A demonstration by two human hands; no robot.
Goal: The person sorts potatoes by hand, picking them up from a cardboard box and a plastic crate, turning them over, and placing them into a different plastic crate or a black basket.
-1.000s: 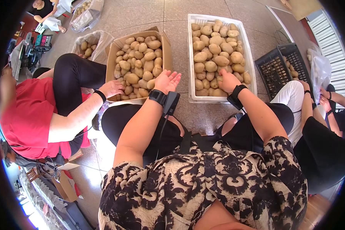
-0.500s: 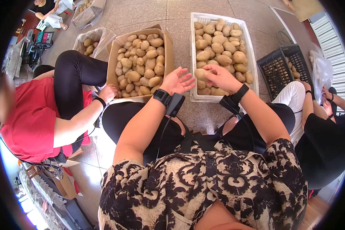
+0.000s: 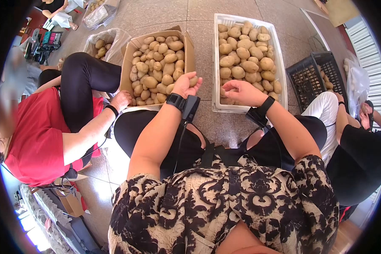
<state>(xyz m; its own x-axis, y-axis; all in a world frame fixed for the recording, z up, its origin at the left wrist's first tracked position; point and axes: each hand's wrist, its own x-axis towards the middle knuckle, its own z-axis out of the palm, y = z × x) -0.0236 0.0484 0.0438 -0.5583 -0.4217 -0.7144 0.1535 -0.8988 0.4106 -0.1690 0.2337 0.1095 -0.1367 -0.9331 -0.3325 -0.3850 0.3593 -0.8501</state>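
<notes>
Near the cardboard box's (image 3: 189,54) right corner, the left hand (image 3: 183,86) cradles a potato (image 3: 193,81) in curled fingers; holding it seems the current step, with the next move calling for steady support. The right hand (image 3: 248,94), fingers loosely bent, apparently empty, hovers over the white crate (image 3: 237,109).

Speckled brown floor (image 3: 203,51) spreading wide here, big tiles, thin seams (image 3: 188,10) meeting up top. Over on right, ribbed white panel (image 3: 370,59) catching light, dark red strip (image 3: 349,39) running beside it. Next to that, flat brown board (image 3: 319,29) with pale edge; tan sheet (image 3: 342,12) up near corner. Down lower left, white glare (image 3: 34,237) blazing, shiny patch (image 3: 99,163) on tiles, frilled grey cover (image 3: 42,211) close by. Upper left, reddish-brown surface (image 3: 36,19), partly hidden.
</notes>
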